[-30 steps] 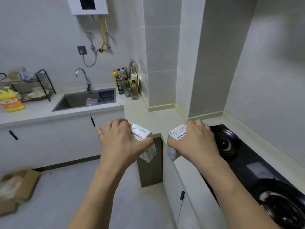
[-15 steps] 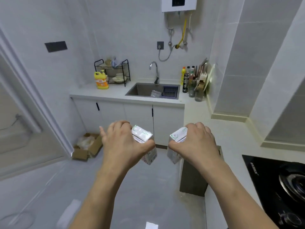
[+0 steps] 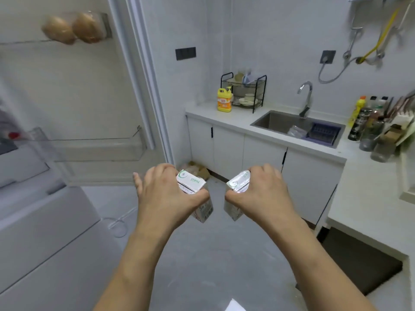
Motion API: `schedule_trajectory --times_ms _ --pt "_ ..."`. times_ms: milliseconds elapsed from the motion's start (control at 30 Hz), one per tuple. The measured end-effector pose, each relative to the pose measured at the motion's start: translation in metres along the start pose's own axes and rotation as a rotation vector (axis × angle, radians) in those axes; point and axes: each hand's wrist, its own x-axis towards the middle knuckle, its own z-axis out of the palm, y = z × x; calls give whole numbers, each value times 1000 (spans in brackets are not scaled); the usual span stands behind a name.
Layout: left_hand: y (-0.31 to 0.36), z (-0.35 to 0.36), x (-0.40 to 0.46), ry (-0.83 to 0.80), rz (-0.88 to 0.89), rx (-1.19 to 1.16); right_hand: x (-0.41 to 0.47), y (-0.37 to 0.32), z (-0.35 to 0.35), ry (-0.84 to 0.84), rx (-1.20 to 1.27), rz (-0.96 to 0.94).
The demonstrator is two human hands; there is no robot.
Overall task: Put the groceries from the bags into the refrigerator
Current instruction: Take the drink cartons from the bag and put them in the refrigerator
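While the fridge door [image 3: 94, 140] stands open, two small, likely light, crushable cartons are gripped around their tops, left hand [image 3: 166, 196] on one carton [image 3: 193, 182], right hand [image 3: 260, 194] on the other carton [image 3: 239, 181].

Both cartons [image 3: 192, 182] [image 3: 239, 182] look like coated paperboard with a slight sheen, printed white. The fridge door [image 3: 74, 90] is smooth white plastic, its shelf bin [image 3: 98, 147] clear and glossy. The sink [image 3: 278, 122] is brushed metal, the tap [image 3: 305, 97] polished chrome. The counter [image 3: 224, 116] is smooth and white, the rack [image 3: 243, 90] black wire, the soap bottle [image 3: 224, 101] shiny yellow plastic. The floor [image 3: 213, 254] is pale and faintly glossy.
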Motion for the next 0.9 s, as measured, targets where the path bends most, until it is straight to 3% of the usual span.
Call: schedule_trajectory --times_ms 600,900 --pt "-187 -144 -72 276 -487 264 -34 -240 88 -232 158 -624" --pt "-265 -201 -114 365 -629 295 -73 -340 128 -362 290 -755"
